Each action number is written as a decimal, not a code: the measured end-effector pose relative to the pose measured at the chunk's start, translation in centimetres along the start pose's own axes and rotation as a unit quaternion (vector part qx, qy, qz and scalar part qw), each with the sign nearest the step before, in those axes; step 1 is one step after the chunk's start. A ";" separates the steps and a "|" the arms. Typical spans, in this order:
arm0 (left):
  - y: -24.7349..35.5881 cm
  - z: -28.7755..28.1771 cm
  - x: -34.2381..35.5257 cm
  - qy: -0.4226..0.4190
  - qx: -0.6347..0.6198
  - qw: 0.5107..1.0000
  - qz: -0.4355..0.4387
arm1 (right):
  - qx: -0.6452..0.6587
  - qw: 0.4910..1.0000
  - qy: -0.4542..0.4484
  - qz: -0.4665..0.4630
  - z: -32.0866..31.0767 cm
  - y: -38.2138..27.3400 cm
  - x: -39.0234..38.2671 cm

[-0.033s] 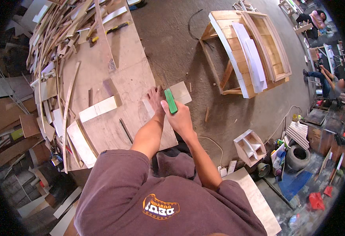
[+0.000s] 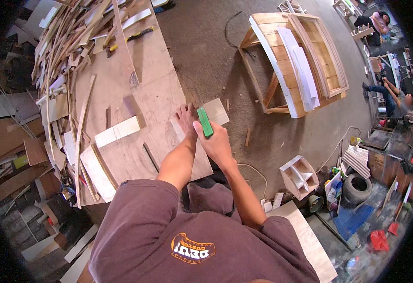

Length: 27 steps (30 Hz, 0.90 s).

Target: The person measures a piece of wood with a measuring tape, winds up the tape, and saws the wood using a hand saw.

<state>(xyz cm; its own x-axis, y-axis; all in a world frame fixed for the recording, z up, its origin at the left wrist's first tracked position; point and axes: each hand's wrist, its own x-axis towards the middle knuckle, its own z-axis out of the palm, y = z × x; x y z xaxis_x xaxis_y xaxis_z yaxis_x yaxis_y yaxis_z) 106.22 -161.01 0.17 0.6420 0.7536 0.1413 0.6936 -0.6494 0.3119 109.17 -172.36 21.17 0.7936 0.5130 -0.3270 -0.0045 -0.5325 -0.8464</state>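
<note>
My left hand (image 2: 185, 120) lies flat with fingers spread on a pale board (image 2: 213, 112), pressing it at the right edge of the plywood worktop (image 2: 159, 89). The board's far end sticks out past that edge, over the floor. Beside it, my right hand (image 2: 215, 140) is wrapped round a green-handled tool (image 2: 205, 121) that looks like a hand saw seen from above. The tool stands over the board close to my left fingers; its lower part is hidden. A dark pencil-like stick (image 2: 150, 156) lies left of my left forearm.
A pale wood block (image 2: 117, 131) and a long strip (image 2: 85, 122) rest on the worktop. Offcuts (image 2: 70, 52) pile up at the far left, near a yellow-black tool (image 2: 140, 34). A wooden frame (image 2: 286, 61) stands right on the floor. Two people are at far right.
</note>
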 end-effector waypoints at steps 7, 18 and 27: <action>0.9 -0.8 -0.3 -0.014 -0.012 0.999 -0.028 | 0.016 0.999 0.009 0.027 -1.6 -0.6 -3.0; 0.1 -0.4 -0.2 0.042 -0.023 0.999 -0.012 | 0.055 0.998 0.002 0.021 -2.0 -0.7 -4.9; 0.4 0.1 -0.3 0.049 -0.020 0.999 -0.008 | 0.040 0.999 0.015 -0.006 -1.7 0.1 -3.6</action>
<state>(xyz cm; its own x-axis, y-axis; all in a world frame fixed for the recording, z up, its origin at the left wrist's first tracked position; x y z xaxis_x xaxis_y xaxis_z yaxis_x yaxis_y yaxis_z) 106.33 -161.52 0.18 0.5942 0.7715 0.2275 0.6885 -0.6341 0.3521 107.34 -175.40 22.92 0.8113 0.4990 -0.3047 -0.0420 -0.4701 -0.8816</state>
